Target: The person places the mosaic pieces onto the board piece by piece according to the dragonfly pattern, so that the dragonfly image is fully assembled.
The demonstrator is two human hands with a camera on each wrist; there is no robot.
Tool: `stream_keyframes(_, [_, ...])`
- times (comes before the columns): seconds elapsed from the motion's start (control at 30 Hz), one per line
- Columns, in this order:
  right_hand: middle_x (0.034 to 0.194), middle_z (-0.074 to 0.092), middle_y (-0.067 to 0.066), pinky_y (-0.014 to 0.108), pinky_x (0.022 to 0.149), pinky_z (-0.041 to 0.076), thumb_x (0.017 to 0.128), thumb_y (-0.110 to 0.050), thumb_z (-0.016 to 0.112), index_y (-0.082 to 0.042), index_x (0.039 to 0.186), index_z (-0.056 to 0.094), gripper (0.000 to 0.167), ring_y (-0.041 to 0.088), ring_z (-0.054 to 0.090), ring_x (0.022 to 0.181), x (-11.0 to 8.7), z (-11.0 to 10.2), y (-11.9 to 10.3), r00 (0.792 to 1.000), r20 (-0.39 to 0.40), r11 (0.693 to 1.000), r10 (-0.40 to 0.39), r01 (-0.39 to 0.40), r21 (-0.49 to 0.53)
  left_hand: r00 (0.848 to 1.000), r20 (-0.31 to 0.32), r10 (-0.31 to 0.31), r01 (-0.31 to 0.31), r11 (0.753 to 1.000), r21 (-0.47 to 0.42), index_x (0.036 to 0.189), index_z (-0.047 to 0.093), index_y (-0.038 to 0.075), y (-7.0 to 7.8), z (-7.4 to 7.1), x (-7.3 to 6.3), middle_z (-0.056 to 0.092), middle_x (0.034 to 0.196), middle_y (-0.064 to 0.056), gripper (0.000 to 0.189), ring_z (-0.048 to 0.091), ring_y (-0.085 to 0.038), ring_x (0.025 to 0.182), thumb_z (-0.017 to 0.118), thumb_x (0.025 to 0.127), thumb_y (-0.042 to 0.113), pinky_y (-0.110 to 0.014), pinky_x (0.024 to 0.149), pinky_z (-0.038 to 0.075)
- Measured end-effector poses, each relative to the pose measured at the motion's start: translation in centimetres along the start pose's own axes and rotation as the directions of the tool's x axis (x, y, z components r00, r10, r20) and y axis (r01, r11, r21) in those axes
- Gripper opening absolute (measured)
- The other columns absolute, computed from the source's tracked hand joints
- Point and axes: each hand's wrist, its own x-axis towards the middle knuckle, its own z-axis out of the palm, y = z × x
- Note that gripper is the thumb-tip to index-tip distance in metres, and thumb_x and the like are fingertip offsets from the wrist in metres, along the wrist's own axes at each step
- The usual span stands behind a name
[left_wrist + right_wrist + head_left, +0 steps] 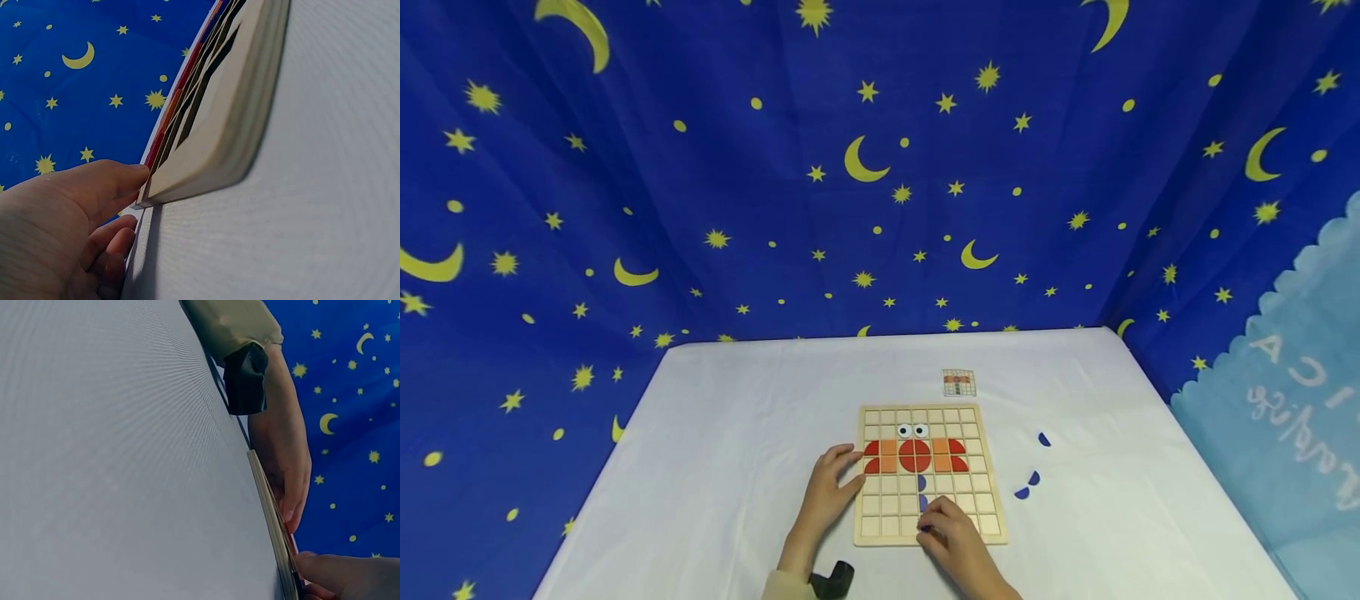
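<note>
A wooden grid board (871, 527) lies on the white table. In its cells are white eye pieces (912, 431), a red circle (914, 456) of quarter pieces, orange pieces (889, 456), red quarter pieces (957, 456) at the sides and blue half-circles (922, 482) below. My left hand (829, 492) touches the board's left edge; its thumb (128, 178) rests on the rim in the left wrist view. Over the lower middle cells, my right hand (957, 543) pinches a small blue piece (922, 527), mostly hidden by the fingers.
Right of the board lie loose blue half-circles: one farther back (1044, 439) and two close together (1022, 493). Behind the board is a small pattern card (958, 382). A black strap piece (833, 580) sits at the left wrist. Blue star-print cloth (880, 317) rises beyond the table.
</note>
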Motion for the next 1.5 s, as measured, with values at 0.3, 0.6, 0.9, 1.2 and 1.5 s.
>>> stream_keyframes(0.3, [0.088, 0.059, -0.006, 0.014, 0.061, 0.049, 0.071, 0.005, 0.074, -0.006, 0.083, 0.069, 0.017, -0.001, 0.054, 0.073, 0.3, -0.5, -0.2, 0.997, -0.004, 0.995, 0.073, -0.073, 0.062, 1.0, -0.002, -0.017, 0.017, 1.0, -0.007, 0.112, 0.068, 0.004, 0.1, -0.1, 0.0, 0.06, 0.124, -0.015, 0.033, 0.053, -0.036, 0.117, 0.07, 0.081, 0.015, -0.053, 0.099, 0.041])
stream_keyframes(0.6, [0.082, 0.065, 0.003, 0.02, 0.066, 0.054, 0.071, 0.009, 0.071, -0.001, 0.084, 0.069, 0.016, 0.012, 0.062, 0.07, 1.8, -5.2, 3.5, 0.956, -0.211, 0.974, 0.203, -0.219, -0.059, 1.0, 0.004, -0.02, 0.02, 1.0, 0.008, 0.113, 0.068, 0.005, 0.2, 0.0, 0.0, 0.06, 0.124, -0.014, 0.033, 0.053, -0.036, 0.118, 0.07, 0.081, 0.015, -0.053, 0.1, 0.041])
stream_keyframes(0.9, [0.085, 0.067, 0.014, 0.038, 0.069, 0.053, 0.072, 0.013, 0.067, 0.006, 0.092, 0.069, 0.022, 0.024, 0.061, 0.075, 2.2, -10.8, 8.5, 0.911, -0.317, 0.908, 0.263, -0.345, -0.238, 1.0, 0.021, -0.018, 0.018, 1.0, 0.01, 0.114, 0.067, 0.004, -0.1, 0.1, 0.0, 0.059, 0.126, -0.015, 0.034, 0.052, -0.038, 0.119, 0.069, 0.083, 0.016, -0.055, 0.1, 0.041])
stream_keyframes(1.2, [0.098, 0.062, 0.031, 0.056, 0.086, 0.046, 0.076, 0.011, 0.062, 0.015, 0.108, 0.06, 0.033, 0.046, 0.057, 0.094, 2.5, -13.2, 11.9, 0.903, -0.263, 0.874, 0.339, -0.406, -0.268, 0.999, 0.027, -0.021, 0.021, 1.0, 0.001, 0.115, 0.067, 0.005, -0.2, 0.2, 0.0, 0.059, 0.127, -0.015, 0.034, 0.052, -0.037, 0.12, 0.069, 0.083, 0.017, -0.054, 0.1, 0.041])
stream_keyframes(1.5, [0.092, 0.066, 0.023, 0.053, 0.082, 0.05, 0.076, 0.008, 0.064, 0.012, 0.11, 0.061, 0.035, 0.039, 0.062, 0.088, 2.8, -12.9, 12.8, 0.893, -0.201, 0.866, 0.403, -0.443, -0.232, 1.0, 0.012, -0.008, 0.008, 1.0, 0.014, 0.115, 0.067, 0.005, -0.3, 0.1, 0.0, 0.06, 0.126, -0.015, 0.034, 0.053, -0.037, 0.119, 0.069, 0.083, 0.017, -0.054, 0.1, 0.041])
